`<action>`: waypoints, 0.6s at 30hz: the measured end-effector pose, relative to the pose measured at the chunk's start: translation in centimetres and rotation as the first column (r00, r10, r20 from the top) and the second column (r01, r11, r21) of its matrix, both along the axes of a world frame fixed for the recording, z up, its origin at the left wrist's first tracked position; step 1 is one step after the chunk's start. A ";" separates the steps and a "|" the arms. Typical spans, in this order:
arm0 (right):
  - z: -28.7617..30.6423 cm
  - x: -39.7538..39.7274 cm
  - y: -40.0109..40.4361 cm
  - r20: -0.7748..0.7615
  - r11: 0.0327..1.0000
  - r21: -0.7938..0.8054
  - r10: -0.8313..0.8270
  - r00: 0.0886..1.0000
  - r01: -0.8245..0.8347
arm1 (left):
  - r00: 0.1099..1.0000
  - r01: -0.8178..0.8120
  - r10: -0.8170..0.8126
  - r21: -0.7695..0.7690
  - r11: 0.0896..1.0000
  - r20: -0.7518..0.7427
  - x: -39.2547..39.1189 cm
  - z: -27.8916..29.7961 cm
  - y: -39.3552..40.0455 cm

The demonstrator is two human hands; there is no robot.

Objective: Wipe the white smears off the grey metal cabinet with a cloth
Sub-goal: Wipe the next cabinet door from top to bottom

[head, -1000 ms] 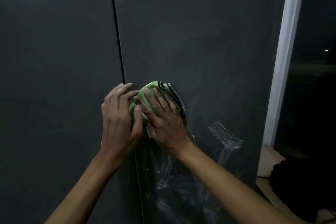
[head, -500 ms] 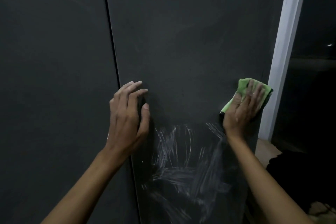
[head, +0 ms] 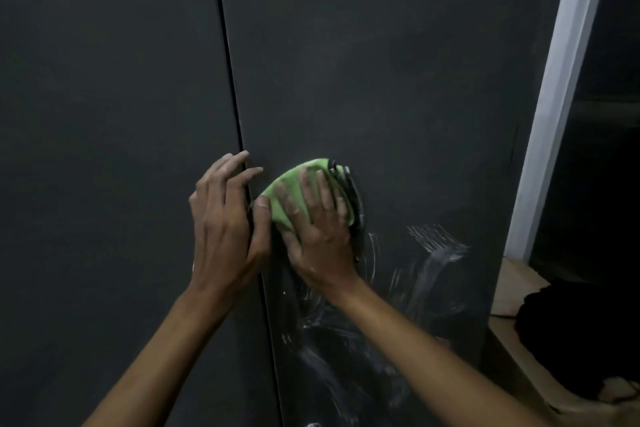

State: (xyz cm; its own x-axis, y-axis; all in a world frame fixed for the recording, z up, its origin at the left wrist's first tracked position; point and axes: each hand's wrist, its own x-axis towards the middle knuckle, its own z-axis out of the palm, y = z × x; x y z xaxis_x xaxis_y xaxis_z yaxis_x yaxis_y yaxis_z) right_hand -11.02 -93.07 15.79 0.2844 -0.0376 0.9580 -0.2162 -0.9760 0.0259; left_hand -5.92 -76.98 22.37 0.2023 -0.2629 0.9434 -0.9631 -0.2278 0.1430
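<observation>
Grey metal cabinet (head: 398, 80) filled the view, its two doors meeting at a dark vertical seam (head: 232, 87); no brand, label or writing could be read on it. The right hand (head: 320, 229) pressed a folded green cloth (head: 294, 189) flat against the right door with fingers straight, just right of the seam. The left hand (head: 225, 222) rested spread over the seam, fingers relaxed, its thumb touching the cloth's edge. White smears (head: 429, 246) streaked the door below and to the right of the cloth. A white frame (head: 561, 80) stood at the cabinet's right edge, with a dark bundle (head: 571, 329) on the pale floor (head: 512, 284) beyond.
</observation>
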 end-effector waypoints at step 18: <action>-5.5 -12.9 -15.5 0.204 0.896 0.412 -0.270 0.941 0.168 | 0.999 0.042 -0.040 0.049 0.998 -0.029 -0.8 -2.1 -1.9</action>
State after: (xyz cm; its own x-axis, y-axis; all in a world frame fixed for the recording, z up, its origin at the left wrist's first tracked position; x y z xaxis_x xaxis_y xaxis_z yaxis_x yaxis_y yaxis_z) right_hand -23.91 -108.54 10.24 -0.0199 -0.4493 0.8932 -0.3749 -0.8248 -0.4233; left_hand -6.73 -78.87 20.30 0.2165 -0.3183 0.9229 -0.9676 -0.1957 0.1594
